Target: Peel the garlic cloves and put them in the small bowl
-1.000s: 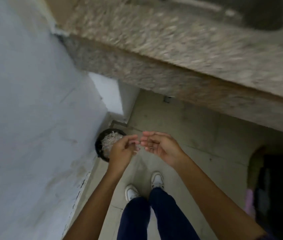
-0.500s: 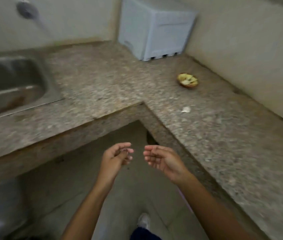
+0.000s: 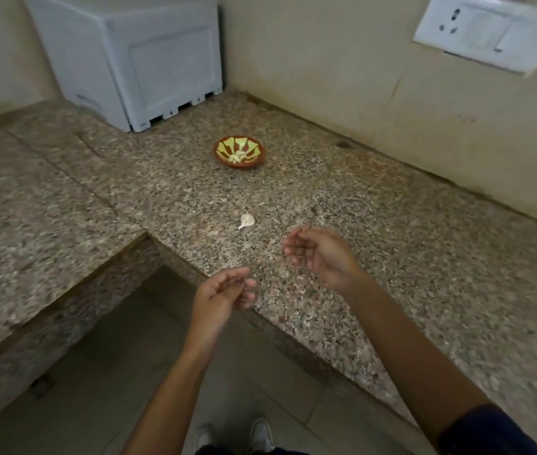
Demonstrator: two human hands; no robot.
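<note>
both hands, left and right, now farther apart, each grip loose, holding nothing.

The bench is speckled stone, granite by its look, grainy in pattern with a dull sheen. The small bowl looks like glazed pottery, reddish brown outside with a glossy yellow-green pattern inside. The garlic clove wears a dry, papery white skin. The white box in the corner is smooth matt plastic. The wall is flat painted plaster, scuffed and stained. The socket plate is shiny white plastic. The floor is smooth pale tile.
</note>
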